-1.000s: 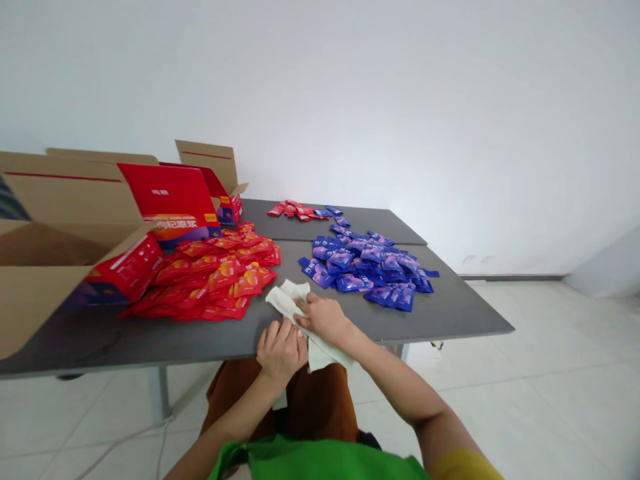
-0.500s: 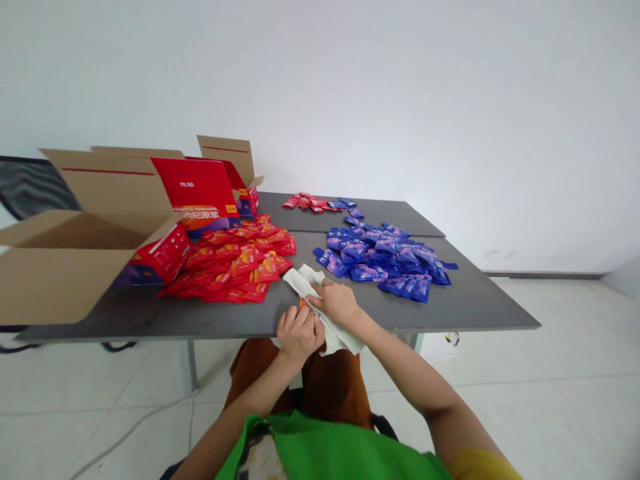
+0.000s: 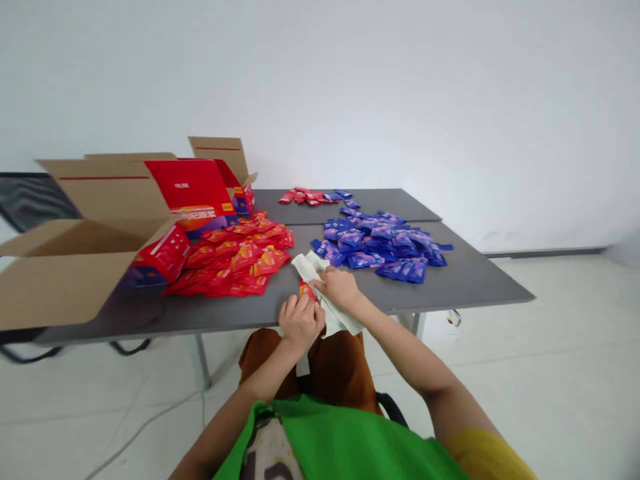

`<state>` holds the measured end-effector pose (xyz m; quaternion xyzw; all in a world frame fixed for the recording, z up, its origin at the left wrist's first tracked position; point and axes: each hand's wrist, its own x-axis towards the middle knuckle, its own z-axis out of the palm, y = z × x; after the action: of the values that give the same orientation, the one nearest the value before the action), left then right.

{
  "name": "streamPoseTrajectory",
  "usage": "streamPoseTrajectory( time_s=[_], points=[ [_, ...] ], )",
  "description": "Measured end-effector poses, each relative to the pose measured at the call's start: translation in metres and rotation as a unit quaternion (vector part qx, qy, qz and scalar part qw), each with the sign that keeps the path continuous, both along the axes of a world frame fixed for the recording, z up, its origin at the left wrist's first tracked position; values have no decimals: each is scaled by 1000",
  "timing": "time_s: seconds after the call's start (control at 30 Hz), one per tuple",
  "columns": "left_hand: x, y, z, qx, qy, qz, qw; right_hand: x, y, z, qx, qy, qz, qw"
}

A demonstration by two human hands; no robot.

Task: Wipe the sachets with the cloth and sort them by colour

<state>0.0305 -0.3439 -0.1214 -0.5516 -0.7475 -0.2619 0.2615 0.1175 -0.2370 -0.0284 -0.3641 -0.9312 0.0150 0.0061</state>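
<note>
At the near edge of the grey table (image 3: 465,283), my left hand (image 3: 300,323) pinches a small red-orange sachet (image 3: 306,291). My right hand (image 3: 340,288) presses a white cloth (image 3: 311,267) against that sachet, fingers closed on the cloth. The cloth lies partly on the table and hangs over the edge toward my lap. A heap of red sachets (image 3: 235,257) lies just to the left of my hands. A heap of blue sachets (image 3: 383,245) lies behind and to the right.
An open cardboard carton (image 3: 65,263) with red printed boxes (image 3: 187,190) inside fills the table's left side. A few red and blue sachets (image 3: 313,196) lie at the far edge. White tiled floor and a cable lie below.
The sachet has come out from under the cloth and now shows between my hands. My view has shifted, so the table sits a little higher in the picture.
</note>
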Motion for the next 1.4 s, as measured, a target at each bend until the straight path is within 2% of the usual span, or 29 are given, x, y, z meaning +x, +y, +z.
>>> streamPoseTrajectory(
  time_s=[0.17,0.3,0.37,0.43,0.5,0.6,0.7,0.8,1.0,1.13,1.23,1.33,1.4],
  points=[
    [-5,1,-3,34,36,-29,998,28,-16,-2,-7,-33,112,993],
    [-4,3,-6,32,36,-16,999,-1,6,16,-51,-70,165,982],
    [-1,3,-4,14,24,4,1000,-23,14,21,-64,-63,126,988],
    [3,0,2,-18,-1,22,1000,-36,11,21,-26,-21,35,999],
    [4,-1,10,-44,-26,31,998,-36,2,15,-12,8,-9,1000],
    [4,0,23,-71,-74,52,993,-19,-9,0,0,20,-70,997],
    [2,5,38,-80,-133,97,983,0,-14,-7,4,18,-100,995],
    [0,9,49,-87,-159,129,975,12,-15,-6,6,21,-132,991],
    [-2,17,52,-146,-152,57,976,21,7,-12,-7,60,-204,977],
    [-2,22,50,-223,-172,75,957,24,16,-19,0,95,-214,972],
    [-8,22,51,-222,-168,56,959,24,16,-22,6,94,-212,973],
    [-28,16,69,-192,-217,60,955,24,15,-23,4,89,-213,973],
    [-53,11,91,-158,-250,107,949,25,16,-24,4,92,-213,973]
  ],
)
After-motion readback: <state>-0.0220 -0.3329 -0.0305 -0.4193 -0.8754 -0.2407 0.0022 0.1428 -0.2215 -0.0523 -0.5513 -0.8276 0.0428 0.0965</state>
